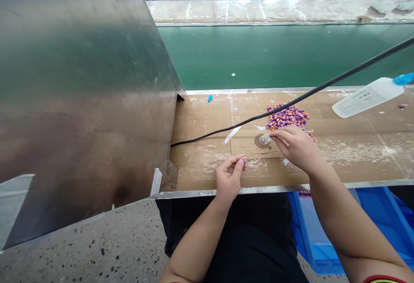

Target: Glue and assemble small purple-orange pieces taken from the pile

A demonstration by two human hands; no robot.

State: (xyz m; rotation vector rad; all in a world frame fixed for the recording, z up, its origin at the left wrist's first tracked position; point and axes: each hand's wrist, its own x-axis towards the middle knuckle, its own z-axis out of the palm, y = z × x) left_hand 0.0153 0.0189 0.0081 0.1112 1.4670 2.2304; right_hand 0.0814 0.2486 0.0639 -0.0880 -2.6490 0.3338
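My right hand (296, 145) reaches over a brown cardboard-covered bench (200, 121), its fingertips on the neck of a small clear glass bottle (264, 140). The bottle stands on a square of cardboard (249, 145) inside a dark, damp-looking ring. Just behind my right hand lies a heap of small purple, orange and pink pieces (287, 117). My left hand (230, 177) rests near the bench's front edge, with thumb and finger pinched on a small pale pink piece (243, 158). The piece is too small to identify.
A white plastic bottle with a blue top (368, 97) is at the right, above the bench. A black cable (284, 106) crosses the view. A steel panel (87, 89) stands at the left, a green conveyor belt (274, 57) runs behind, and a blue crate (375, 218) sits below right.
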